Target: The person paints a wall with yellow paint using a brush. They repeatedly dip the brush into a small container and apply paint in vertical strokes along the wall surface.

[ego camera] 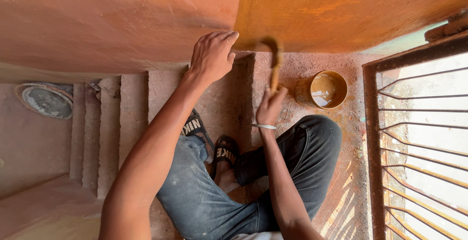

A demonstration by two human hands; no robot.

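Fingers (pixel 271 95) of the right hand (pixel 269 106) clamp the handle of a blurred, paint-loaded wooden brush (pixel 275 62), its tip at the orange-painted wall (pixel 341 6) in upper centre. The left hand (pixel 211 54) lies flat, fingers together, on the wall's reddish part, likely as a brace. Just right of the brush, within easy dipping reach, a round tin of ochre paint (pixel 324 90) stands on the rough concrete step (pixel 229 98).
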